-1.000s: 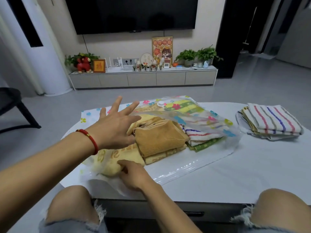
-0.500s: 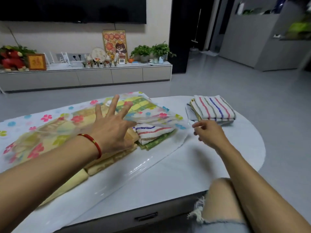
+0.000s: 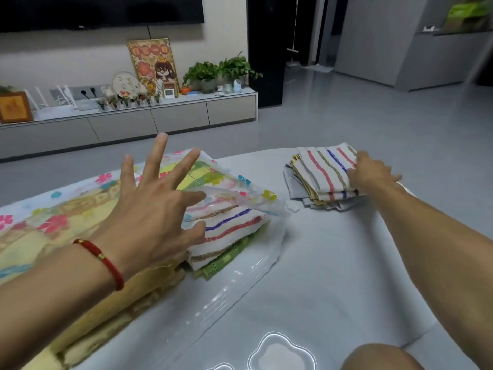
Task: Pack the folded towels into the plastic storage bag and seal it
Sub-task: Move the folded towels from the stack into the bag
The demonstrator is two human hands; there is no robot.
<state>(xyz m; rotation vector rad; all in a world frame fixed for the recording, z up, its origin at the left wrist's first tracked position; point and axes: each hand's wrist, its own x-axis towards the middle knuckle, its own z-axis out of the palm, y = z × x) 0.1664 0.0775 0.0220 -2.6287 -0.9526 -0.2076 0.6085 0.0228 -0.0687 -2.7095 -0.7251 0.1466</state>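
A clear plastic storage bag [image 3: 241, 279] with printed flowers lies on the left of the white table [image 3: 333, 263], its mouth facing right. Inside it are a striped towel [image 3: 229, 228] on a green one [image 3: 229, 259], with yellow-tan towels [image 3: 106, 311] to their left. My left hand [image 3: 149, 209], fingers spread, props up the bag's upper flap at the mouth. A second stack of striped folded towels [image 3: 322, 174] sits outside the bag at the far right. My right hand [image 3: 373, 174] lies on that stack's right edge, fingers curled over it.
My bare knee [image 3: 378, 356] shows at the table's near right edge. Beyond the table are grey floor and a low TV cabinet [image 3: 160, 121] with plants, frames and small ornaments. A bright light reflection sits on the near tabletop.
My right hand left the bag's near edge, crossed the table to the right and landed on the outside towel stack. My left hand stays spread at the bag mouth; the view turned right.
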